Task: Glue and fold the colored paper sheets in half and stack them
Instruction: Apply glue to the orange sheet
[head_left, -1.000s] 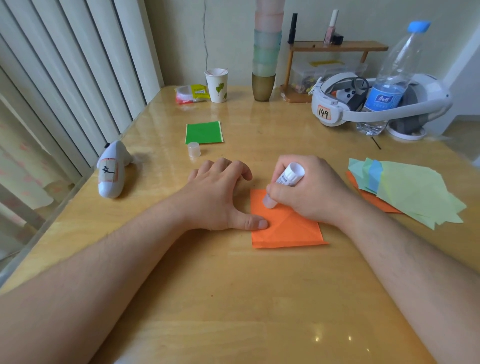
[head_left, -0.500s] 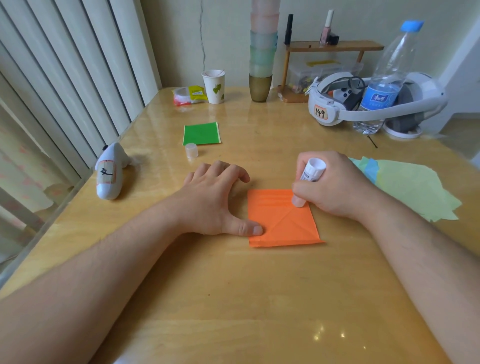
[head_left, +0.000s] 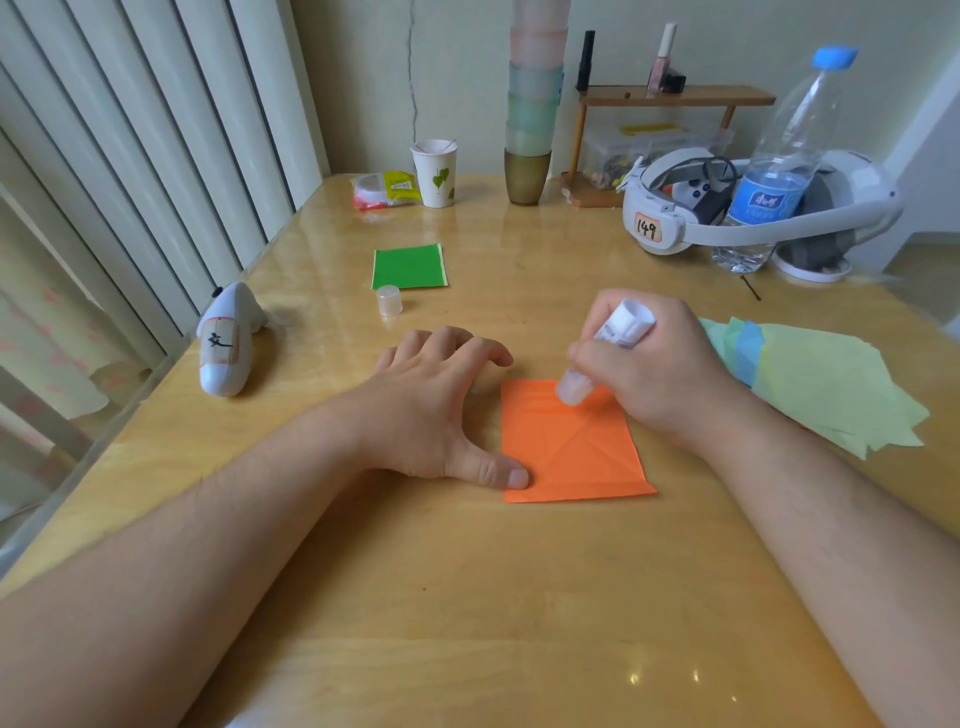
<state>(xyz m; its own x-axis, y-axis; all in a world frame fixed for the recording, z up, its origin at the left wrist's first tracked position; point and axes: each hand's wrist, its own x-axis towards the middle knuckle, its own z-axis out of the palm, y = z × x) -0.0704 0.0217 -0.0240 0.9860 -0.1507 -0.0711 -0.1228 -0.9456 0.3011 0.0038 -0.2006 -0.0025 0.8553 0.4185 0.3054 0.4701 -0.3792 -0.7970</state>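
Head view: gluing the orange sheet (head_left: 571, 447) on the wooden surface (head_left: 467, 597).
The right hand (head_left: 654, 374) grips the glue stick (head_left: 608, 348), fingers curled round it, its tip seemingly touching the sheet's far edge. The left hand (head_left: 441, 405) rests spread, thumb pinning the near-left corner. A folded green sheet (head_left: 409, 266) and cap (head_left: 389, 301) lie beyond; loose sheets (head_left: 831, 384) sit right.

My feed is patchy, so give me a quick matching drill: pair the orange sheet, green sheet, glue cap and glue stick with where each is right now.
Things:
1. orange sheet
2. green sheet
3. glue cap
4. glue stick

Places:
A. gripped in the right hand
B. standing just in front of the green sheet
C. lying folded, far side of the table
D. pinned at its left edge by the left hand thumb

Pairs: 1-D, 2-C, 3-B, 4-A
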